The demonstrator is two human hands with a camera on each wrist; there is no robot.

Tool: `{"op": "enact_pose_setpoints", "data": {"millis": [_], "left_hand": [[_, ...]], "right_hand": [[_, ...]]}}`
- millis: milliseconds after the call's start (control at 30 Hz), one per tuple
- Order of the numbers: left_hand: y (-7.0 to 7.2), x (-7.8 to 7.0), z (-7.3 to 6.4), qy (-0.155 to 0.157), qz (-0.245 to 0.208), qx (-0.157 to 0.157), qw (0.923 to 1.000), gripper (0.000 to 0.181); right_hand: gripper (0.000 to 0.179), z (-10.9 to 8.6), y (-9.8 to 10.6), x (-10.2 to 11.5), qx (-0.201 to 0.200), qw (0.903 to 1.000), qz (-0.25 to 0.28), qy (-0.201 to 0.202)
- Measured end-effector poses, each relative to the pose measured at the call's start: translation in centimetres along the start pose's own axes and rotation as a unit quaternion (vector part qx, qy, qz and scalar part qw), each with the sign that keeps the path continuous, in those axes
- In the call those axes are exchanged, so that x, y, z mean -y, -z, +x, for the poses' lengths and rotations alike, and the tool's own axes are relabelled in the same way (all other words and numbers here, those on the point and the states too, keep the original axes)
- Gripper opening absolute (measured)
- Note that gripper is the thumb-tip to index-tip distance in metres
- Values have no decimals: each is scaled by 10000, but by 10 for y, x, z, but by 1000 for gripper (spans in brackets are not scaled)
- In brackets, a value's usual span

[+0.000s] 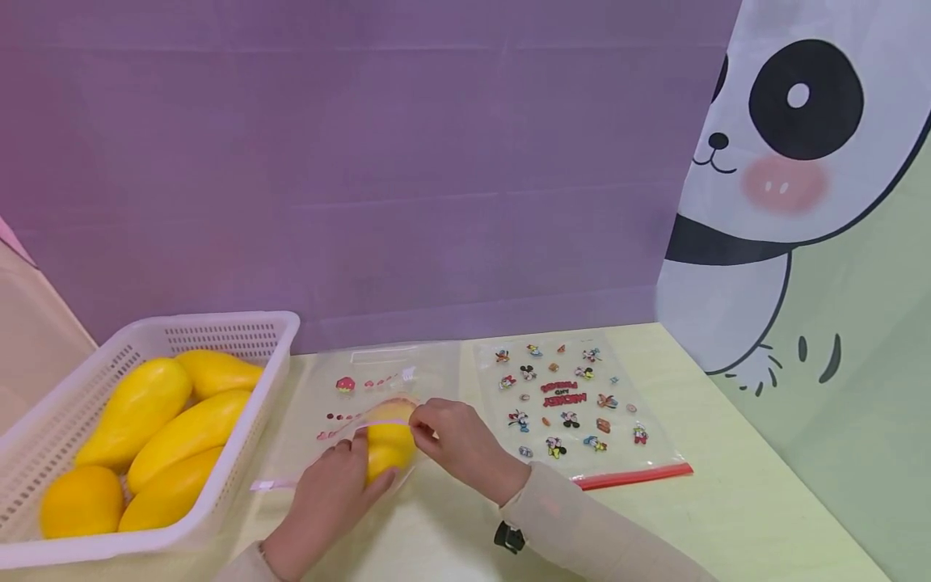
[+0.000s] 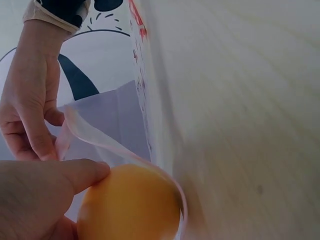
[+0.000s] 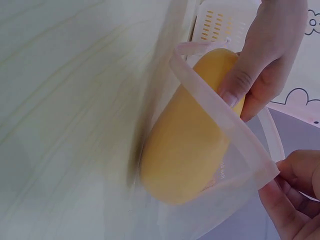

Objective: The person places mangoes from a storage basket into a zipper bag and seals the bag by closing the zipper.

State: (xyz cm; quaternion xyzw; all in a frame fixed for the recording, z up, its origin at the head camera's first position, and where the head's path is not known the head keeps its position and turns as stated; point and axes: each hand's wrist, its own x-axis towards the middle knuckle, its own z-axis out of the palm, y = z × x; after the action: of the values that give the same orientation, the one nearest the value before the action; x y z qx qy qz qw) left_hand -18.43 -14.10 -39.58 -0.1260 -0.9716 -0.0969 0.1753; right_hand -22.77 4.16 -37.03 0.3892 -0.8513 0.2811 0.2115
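A yellow mango [image 1: 389,451] lies partly inside the mouth of a clear zip bag [image 3: 225,125] with a pale pink zip strip. My left hand [image 1: 330,489] grips the mango's near end, thumb on one side and fingers on the other, as the right wrist view shows. Between thumb and fingers, my right hand [image 1: 458,440] pinches the edge of the bag's mouth and holds it raised. In the left wrist view, the rounded end of the mango fills the bottom, with the strip curving round it. The bag's far part lies flat on the table.
On the left stands a white plastic basket [image 1: 280,356] holding several yellow mangoes [image 1: 185,428]. A second clear zip bag [image 1: 575,404] with cartoon prints and a red zip lies flat on the right. Behind the table [image 1: 756,485] hangs a purple cloth [image 1: 378,170].
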Motion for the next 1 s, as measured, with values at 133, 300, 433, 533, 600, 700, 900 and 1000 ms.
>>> {"op": "enact_pose_setpoints", "data": {"millis": [133,300,433,533,600,700,900,1000], "left_hand": [[-3,2,4,-18,95,-18,10000,60],[-6,5,7,43,113,182,9998,55],[-6,7,10,140,61,419,9990,55],[-5,9,13,203,-15,499,9985,52],[-5,11,14,213,-45,523,9984,50],[-6,13,15,231,-124,530,9983,45],[-9,16,16,254,-226,545,9979,34],[-11,18,15,276,-191,389,9987,40]], "right_hand": [[11,-1,-1,-1,-68,9999,37,96],[10,-3,-2,-2,-138,9996,0,247],[9,-3,-2,-3,-209,9991,-81,366],[9,-3,-2,-4,-262,9983,-154,490],[10,-3,-2,-5,-284,9976,-210,592],[10,-3,-2,-7,-276,9967,-290,702],[11,-6,-3,-11,-190,9963,-389,748],[11,-7,-4,-13,-184,9960,-417,763]]}}
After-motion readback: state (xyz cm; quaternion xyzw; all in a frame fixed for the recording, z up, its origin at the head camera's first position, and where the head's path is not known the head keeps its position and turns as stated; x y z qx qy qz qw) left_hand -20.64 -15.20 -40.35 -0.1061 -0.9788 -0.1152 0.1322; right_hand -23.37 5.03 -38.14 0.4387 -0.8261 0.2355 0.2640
